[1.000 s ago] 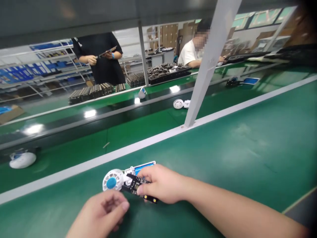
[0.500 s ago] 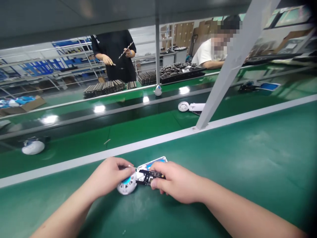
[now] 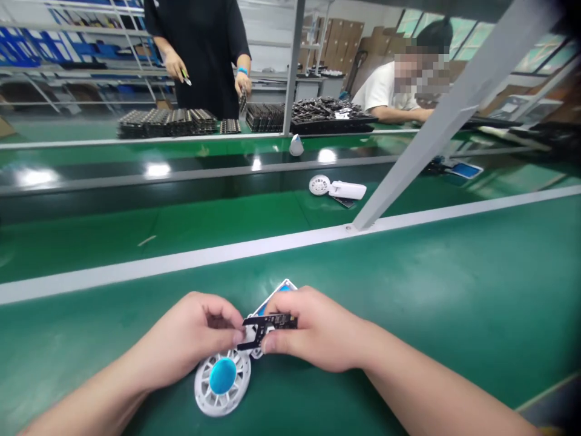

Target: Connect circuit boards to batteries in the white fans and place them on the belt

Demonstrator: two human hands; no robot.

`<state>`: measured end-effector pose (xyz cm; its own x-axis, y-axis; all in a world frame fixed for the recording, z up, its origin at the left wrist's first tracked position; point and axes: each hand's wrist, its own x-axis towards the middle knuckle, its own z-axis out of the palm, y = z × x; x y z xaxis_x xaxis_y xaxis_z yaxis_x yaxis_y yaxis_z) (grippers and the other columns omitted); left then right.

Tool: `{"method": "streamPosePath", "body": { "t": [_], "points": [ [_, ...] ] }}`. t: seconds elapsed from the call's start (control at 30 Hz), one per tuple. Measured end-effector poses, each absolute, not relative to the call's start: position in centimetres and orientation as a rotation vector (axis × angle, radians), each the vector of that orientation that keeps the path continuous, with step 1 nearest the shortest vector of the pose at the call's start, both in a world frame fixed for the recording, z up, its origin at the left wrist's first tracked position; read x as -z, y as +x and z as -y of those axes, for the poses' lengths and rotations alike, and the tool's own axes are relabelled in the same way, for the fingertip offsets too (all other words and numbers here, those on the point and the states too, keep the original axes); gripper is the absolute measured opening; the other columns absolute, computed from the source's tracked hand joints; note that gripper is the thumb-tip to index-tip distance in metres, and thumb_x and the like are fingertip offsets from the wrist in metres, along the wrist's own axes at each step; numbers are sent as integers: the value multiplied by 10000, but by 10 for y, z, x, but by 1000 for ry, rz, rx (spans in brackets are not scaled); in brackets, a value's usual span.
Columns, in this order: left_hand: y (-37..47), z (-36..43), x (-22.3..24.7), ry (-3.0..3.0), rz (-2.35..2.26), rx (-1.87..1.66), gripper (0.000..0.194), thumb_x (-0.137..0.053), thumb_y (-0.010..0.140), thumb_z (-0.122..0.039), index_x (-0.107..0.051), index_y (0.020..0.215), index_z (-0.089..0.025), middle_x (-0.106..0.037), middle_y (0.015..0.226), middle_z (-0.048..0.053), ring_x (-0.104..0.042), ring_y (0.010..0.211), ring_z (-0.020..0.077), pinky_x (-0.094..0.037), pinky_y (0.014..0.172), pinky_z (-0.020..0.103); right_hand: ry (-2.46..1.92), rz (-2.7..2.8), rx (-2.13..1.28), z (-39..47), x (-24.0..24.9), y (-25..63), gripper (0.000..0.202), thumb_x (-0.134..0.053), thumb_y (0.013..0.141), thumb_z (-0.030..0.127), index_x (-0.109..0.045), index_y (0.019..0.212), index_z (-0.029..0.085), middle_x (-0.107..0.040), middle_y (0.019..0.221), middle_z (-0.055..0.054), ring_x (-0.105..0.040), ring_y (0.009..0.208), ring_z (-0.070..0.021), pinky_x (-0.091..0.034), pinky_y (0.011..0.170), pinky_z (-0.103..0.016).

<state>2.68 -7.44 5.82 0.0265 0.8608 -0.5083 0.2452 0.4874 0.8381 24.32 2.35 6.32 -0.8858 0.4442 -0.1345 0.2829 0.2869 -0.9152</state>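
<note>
A white handheld fan with a round slatted head and a shiny blue disc at its centre lies on the green bench. Its opened handle, blue inside, slants away behind my hands. My right hand grips a black circuit board above the joint between head and handle, thumb below and fingers on top. My left hand is pinched closed at the board's left end, just above the fan head; what its fingertips hold is too small to make out.
A pale rail and a slanted white post stand beyond my hands. Past them, another fan lies on the green conveyor. Stacks of circuit boards line the far side, where two people work.
The view has shifted, and the fan head now shows more fully, below my left hand. My left fingertips have come to the board's end; my right hand still holds the board.
</note>
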Motion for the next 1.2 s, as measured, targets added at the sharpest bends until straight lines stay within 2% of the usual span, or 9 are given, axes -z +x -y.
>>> {"method": "streamPosePath", "body": {
  "t": [0.17, 0.33, 0.43, 0.6, 0.77, 0.93, 1.07, 1.2],
  "points": [
    [36, 77, -57, 1189, -1601, -732, 83, -719, 762, -266, -753, 713, -208, -663, 701, -24, -571, 595, 89, -426, 533, 163, -554, 2429, -1603, -24, -64, 246, 167, -743, 854, 350, -676, 855, 197, -676, 756, 25, -592, 669, -123, -412, 608, -222],
    [39, 82, -55, 1610, -1373, -940, 252, -555, 872, -128, -775, 824, -242, -690, 885, -18, -653, 735, 70, -479, 638, 124, -337, 2518, -1432, -25, -63, 250, 165, -728, 887, 343, -648, 888, 199, -649, 698, 51, -553, 598, -87, -379, 592, -202],
    [40, 84, -53, 1785, -1282, -1037, 244, -558, 871, -79, -768, 889, -202, -721, 863, -7, -670, 749, 67, -489, 680, 114, -323, 2479, -1478, -26, -59, 251, 161, -744, 876, 329, -652, 904, 200, -652, 697, 52, -561, 596, -78, -386, 592, -187],
    [44, 84, -54, 1883, -1251, -1163, 208, -602, 821, -33, -756, 864, -166, -729, 777, -2, -662, 714, 73, -480, 667, 128, -318, 2327, -1630, -26, -51, 250, 210, -798, 820, 335, -669, 877, 180, -644, 660, 47, -559, 569, -70, -407, 570, -164],
    [49, 91, -52, 1870, -1280, -1011, 192, -605, 855, -88, -749, 779, -189, -647, 695, -14, -601, 636, 76, -439, 572, 156, -291, 2246, -1710, -26, -48, 249, 256, -796, 810, 381, -664, 818, 161, -642, 631, 23, -544, 542, -82, -414, 531, -173],
    [52, 94, -49, 1800, -1438, -938, 181, -628, 852, -164, -777, 794, -249, -652, 669, -33, -592, 587, 77, -407, 518, 173, -299, 2247, -1762, -24, -49, 249, 263, -795, 804, 396, -667, 824, 167, -654, 658, 0, -553, 567, -108, -428, 531, -201],
    [52, 94, -50, 1900, -1354, -944, 192, -601, 862, -138, -757, 776, -209, -640, 650, -22, -588, 605, 91, -424, 553, 190, -298, 2231, -1741, -22, -47, 246, 257, -781, 810, 397, -666, 823, 168, -622, 635, 11, -512, 544, -101, -408, 513, -204],
    [54, 96, -48, 1895, -1393, -1052, 150, -652, 829, -116, -721, 724, -197, -658, 659, -36, -598, 597, 70, -409, 543, 170, -314, 2204, -1790, -20, -45, 245, 262, -781, 810, 396, -668, 810, 160, -610, 637, 13, -511, 548, -99, -397, 525, -214]
  ]
}}
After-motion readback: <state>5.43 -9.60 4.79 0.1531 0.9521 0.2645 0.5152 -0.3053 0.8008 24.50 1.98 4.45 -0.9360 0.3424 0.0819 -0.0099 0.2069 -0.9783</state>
